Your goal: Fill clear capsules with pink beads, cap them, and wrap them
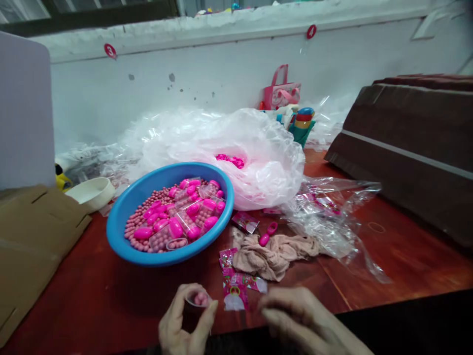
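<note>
My left hand (pixel 186 320) grips a small clear plastic cup (pixel 195 299) between thumb and fingers at the table's front edge. Pink balls (pixel 201 298) show inside its mouth. My right hand (pixel 299 318), smeared by motion, is raised to the right with its fingers bent; whether anything is in them cannot be made out. Between the hands lie several printed pink packets (pixel 236 286). Behind my left hand stands a blue basin (pixel 121 241) of dusty-pink balls and clear containers with bright pink caps. A pink plastic scoop-like piece (pixel 268 234) rests on a crumpled beige cloth (pixel 264 259).
A big translucent plastic bag (pixel 258 172) with bright pink pieces sits behind the basin. Loose clear film (pixel 336 231) spreads to the right. Brown cardboard (pixel 406 148) is stacked at the right, a cardboard box (pixel 33 256) at the left. A white bowl (pixel 94 195) stands left of the basin.
</note>
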Tool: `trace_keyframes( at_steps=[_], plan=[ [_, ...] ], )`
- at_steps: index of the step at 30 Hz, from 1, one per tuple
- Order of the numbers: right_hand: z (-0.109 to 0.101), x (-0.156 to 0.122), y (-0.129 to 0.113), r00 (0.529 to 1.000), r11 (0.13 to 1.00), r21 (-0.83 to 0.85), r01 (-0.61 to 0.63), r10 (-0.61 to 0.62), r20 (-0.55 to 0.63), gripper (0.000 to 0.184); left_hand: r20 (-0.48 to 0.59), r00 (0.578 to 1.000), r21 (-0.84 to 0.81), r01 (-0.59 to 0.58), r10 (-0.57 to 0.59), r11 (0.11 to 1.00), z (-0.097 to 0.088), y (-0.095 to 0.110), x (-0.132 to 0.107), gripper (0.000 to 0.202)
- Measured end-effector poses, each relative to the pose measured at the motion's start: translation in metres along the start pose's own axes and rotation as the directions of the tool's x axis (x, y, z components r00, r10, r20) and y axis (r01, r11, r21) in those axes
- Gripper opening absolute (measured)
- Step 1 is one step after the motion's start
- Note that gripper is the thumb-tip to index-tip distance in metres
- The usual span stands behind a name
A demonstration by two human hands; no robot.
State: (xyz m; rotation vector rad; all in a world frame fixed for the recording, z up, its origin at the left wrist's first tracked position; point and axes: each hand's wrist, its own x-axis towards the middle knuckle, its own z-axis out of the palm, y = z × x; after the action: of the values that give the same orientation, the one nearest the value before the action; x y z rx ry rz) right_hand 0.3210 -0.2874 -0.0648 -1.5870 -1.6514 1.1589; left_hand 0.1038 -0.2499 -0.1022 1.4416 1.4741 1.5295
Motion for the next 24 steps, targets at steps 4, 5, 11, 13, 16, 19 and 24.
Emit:
trace_keyframes(
  at_steps=[4,5,11,13,16,19,24],
  plan=[
    [-0.005,0.049,0.013,0.904,0.835,-0.541,0.101,-0.303,-0.300,0.027,-0.002,0.996,-0.010,0.087,-0.087,0.996,0.006,-0.002,0.009,0.012],
    [-0.004,0.060,0.016,0.900,0.803,-0.587,0.098,-0.323,-0.292,0.025,0.007,0.994,-0.012,0.110,-0.110,0.994,0.007,-0.004,0.011,0.012],
    [0.009,0.079,0.026,0.905,0.726,-0.676,0.124,-0.362,-0.223,0.009,0.085,0.973,-0.013,0.216,-0.214,0.976,0.016,-0.018,0.018,0.018],
    [0.008,0.077,0.028,0.899,0.720,-0.679,0.144,-0.382,-0.214,0.010,0.089,0.965,-0.032,0.249,-0.246,0.968,0.017,-0.020,0.019,0.022],
    [-0.002,0.077,0.033,0.887,0.724,-0.658,0.205,-0.422,-0.188,0.018,0.076,0.957,-0.052,0.284,-0.280,0.957,0.016,-0.020,0.019,0.025],
    [-0.020,0.080,0.029,0.875,0.738,-0.617,0.273,-0.457,-0.160,0.024,0.094,0.954,-0.030,0.288,-0.284,0.957,0.010,-0.014,0.019,0.028],
    [-0.050,0.092,-0.009,0.888,0.817,-0.448,0.364,-0.449,-0.097,0.027,0.119,0.954,0.031,0.273,-0.275,0.961,-0.003,-0.002,0.021,0.026]
  ],
)
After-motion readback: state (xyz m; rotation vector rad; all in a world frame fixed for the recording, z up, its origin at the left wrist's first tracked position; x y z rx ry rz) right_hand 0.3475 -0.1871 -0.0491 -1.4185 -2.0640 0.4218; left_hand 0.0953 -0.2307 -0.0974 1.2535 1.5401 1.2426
